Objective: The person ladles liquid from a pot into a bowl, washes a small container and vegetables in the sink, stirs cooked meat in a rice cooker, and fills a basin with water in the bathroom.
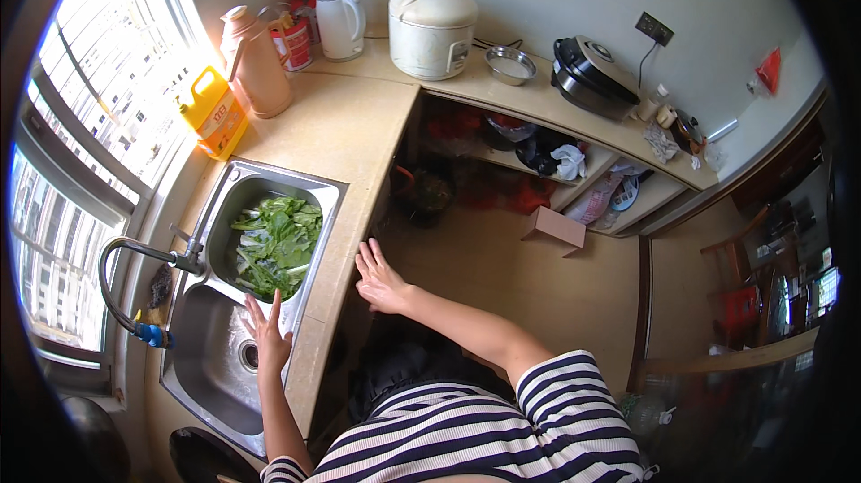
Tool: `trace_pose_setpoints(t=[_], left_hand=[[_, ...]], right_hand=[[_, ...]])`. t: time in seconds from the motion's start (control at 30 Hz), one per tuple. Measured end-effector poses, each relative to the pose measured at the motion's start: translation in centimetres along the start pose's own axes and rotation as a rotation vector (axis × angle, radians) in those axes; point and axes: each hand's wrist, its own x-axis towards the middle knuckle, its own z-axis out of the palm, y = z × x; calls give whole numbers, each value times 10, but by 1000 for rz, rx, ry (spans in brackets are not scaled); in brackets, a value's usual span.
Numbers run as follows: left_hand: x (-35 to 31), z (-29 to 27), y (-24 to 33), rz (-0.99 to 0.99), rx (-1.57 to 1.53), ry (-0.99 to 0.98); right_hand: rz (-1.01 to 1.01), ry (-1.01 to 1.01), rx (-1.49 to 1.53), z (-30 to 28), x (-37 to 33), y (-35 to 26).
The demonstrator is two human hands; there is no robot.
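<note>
Leafy greens fill much of the sink's far basin, a loose green heap with pale stems showing, and nobody has a grip on them! Left hand is over the near basin, fingers spread wide, tips right by the heap; whether they touch a leaf, I cannot tell. Right hand hangs just off the edge of the table, bare, fingers slightly apart.

Handling? Light and floppy, I'd judge, probably slippery if wet, and the leaves would tear under a hard squeeze; best hold looks like the pale stems, or a loose scoop from underneath.

Now the surroundings: curved faucet on the window side, its blue tip well clear of the greens. Yellow jug and pink thermos crowd the far corner, while the right side looks unobstructed.
</note>
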Motion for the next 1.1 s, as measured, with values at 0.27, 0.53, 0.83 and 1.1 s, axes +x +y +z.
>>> trace_pose_setpoints(t=[0.27, 0.53, 0.83, 1.1], left_hand=[[8, 48, 192, 561, -268, -353], [0, 131, 391, 981, -322, -678], [34, 306, 454, 978, 238, -1132], [57, 314, 551, 691, 299, -1117]], right_hand=[[693, 546, 181, 60, -301, 218], [1728, 943, 836, 192, -629, 253], [1547, 823, 789, 229, -687, 258], [1374, 1277, 824, 208, -747, 357]])
